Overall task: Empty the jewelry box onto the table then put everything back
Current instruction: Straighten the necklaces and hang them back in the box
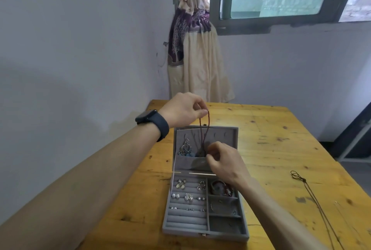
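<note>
Jewelry box [204, 234] showing a matt grey velvety lining, wooden table [281, 139] showing knots and a dull worn sheen, red necklace cord [204, 129] looking woven and matt, dangling earring [185, 146] glinting like silvery metal, pearl studs [175, 196] shining glossy, curtain [198, 65] hanging as soft cloth, watch strap [160, 125] looking smooth and matt.

Jewelry box [204, 232]: one, lower centre
Hands: two, left hand [181, 110] and right hand [226, 162]
Cord necklaces: two, red cord necklace [204, 142] at centre, brown cord necklace [304, 179] at lower right
Pearl studs [175, 196]: two
Wristwatch [154, 122]: one
</note>
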